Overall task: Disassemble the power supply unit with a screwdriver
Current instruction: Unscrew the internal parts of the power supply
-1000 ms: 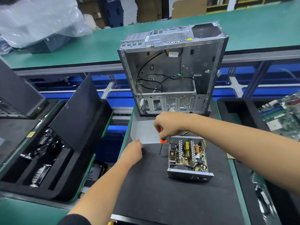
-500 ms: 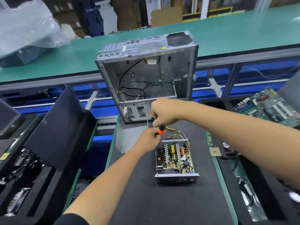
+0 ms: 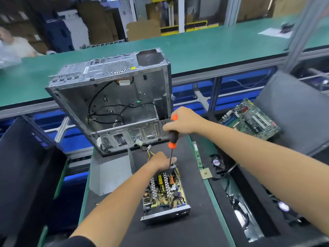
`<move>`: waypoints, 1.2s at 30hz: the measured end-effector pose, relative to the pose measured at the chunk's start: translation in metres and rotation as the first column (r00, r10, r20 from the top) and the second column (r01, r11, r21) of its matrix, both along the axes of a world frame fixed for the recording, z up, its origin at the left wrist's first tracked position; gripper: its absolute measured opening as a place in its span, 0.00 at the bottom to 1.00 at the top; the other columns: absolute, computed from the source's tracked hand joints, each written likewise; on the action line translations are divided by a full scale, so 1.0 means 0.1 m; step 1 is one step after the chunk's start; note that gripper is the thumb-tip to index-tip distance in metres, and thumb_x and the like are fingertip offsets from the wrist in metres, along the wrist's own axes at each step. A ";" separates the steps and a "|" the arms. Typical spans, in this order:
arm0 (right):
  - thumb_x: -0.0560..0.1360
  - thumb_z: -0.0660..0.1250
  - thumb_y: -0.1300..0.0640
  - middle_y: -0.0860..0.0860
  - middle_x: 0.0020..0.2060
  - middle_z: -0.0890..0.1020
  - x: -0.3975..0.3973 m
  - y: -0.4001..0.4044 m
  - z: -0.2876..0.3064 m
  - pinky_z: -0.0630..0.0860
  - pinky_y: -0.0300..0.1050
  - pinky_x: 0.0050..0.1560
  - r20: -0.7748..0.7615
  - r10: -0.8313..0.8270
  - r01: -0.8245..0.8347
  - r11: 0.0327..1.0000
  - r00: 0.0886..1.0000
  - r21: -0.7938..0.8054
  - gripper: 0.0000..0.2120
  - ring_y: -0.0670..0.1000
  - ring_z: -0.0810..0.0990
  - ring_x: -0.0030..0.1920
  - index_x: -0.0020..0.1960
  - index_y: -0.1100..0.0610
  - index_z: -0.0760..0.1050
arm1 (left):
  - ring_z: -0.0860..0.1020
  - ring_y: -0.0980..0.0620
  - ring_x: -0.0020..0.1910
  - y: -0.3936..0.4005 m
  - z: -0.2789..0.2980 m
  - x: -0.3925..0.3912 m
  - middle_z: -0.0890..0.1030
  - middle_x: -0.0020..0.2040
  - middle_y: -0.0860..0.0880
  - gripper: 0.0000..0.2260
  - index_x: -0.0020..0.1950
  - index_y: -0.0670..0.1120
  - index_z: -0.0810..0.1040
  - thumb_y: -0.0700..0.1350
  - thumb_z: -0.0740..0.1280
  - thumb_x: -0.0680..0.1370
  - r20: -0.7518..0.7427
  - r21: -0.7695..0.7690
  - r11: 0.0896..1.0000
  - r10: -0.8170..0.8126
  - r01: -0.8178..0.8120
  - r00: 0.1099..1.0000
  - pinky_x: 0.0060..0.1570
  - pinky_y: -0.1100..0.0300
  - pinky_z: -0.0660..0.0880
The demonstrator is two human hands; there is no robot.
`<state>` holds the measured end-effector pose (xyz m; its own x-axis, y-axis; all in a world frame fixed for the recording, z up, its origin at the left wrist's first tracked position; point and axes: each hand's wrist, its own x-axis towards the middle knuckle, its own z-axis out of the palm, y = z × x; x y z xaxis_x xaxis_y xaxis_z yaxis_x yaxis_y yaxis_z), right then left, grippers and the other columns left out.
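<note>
Power supply (image 3: 164, 195) now steadied at far edge under left hand (image 3: 160, 162), grip unclear; screwdriver (image 3: 172, 139) gripped in right hand (image 3: 181, 122), newly lowered onto corner screw, loosening imminent.

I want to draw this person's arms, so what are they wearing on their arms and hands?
Both forearms are bare, and so are both hands: no gloves, and I can see no watch, ring or wrist strap. The left hand and right hand show plain fingers. The only clothing in view is a dark, probably black, sleeve at the bottom edge, on the left arm near the elbow. The right arm's sleeve is out of view.
</note>
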<state>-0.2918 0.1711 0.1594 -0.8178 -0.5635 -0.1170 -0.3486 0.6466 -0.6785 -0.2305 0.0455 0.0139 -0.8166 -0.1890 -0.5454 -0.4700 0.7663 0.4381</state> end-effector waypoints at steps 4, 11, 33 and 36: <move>0.64 0.69 0.59 0.52 0.23 0.71 -0.09 -0.03 -0.21 0.65 0.40 0.29 0.213 -0.081 0.056 0.991 0.974 0.120 0.12 0.53 0.68 0.28 0.28 0.58 0.68 | 0.58 0.52 0.26 0.10 -0.06 -0.08 0.60 0.25 0.50 0.22 0.27 0.47 0.58 0.48 0.69 0.73 -0.029 0.134 0.988 0.088 -0.083 0.996 0.29 0.57 0.55; 0.68 0.61 0.68 0.59 0.20 0.73 -0.10 -0.13 -0.73 0.66 0.35 0.22 0.338 -0.123 0.025 0.960 0.933 0.279 0.08 0.52 0.67 0.15 0.30 0.65 0.70 | 0.69 0.50 0.33 0.12 -0.11 -0.01 0.72 0.33 0.47 0.15 0.35 0.42 0.72 0.48 0.63 0.80 -0.132 0.221 0.975 0.043 -0.013 0.990 0.35 0.59 0.64; 0.76 0.61 0.63 0.55 0.28 0.72 -0.22 -0.23 -0.83 0.64 0.40 0.28 0.481 0.036 -0.363 0.706 0.876 0.608 0.06 0.52 0.67 0.26 0.41 0.61 0.73 | 0.70 0.57 0.35 -0.01 0.00 0.08 0.76 0.40 0.48 0.06 0.51 0.40 0.82 0.36 0.67 0.76 -0.175 0.382 0.898 -0.160 0.217 0.972 0.37 0.68 0.67; 0.77 0.61 0.61 0.54 0.27 0.72 -0.22 -0.19 -0.79 0.64 0.39 0.28 0.487 0.037 -0.373 0.696 0.872 0.614 0.07 0.51 0.67 0.25 0.41 0.60 0.74 | 0.69 0.56 0.34 -0.01 0.00 0.08 0.76 0.38 0.49 0.05 0.48 0.45 0.81 0.37 0.67 0.77 -0.152 0.383 0.899 -0.166 0.212 0.974 0.37 0.65 0.66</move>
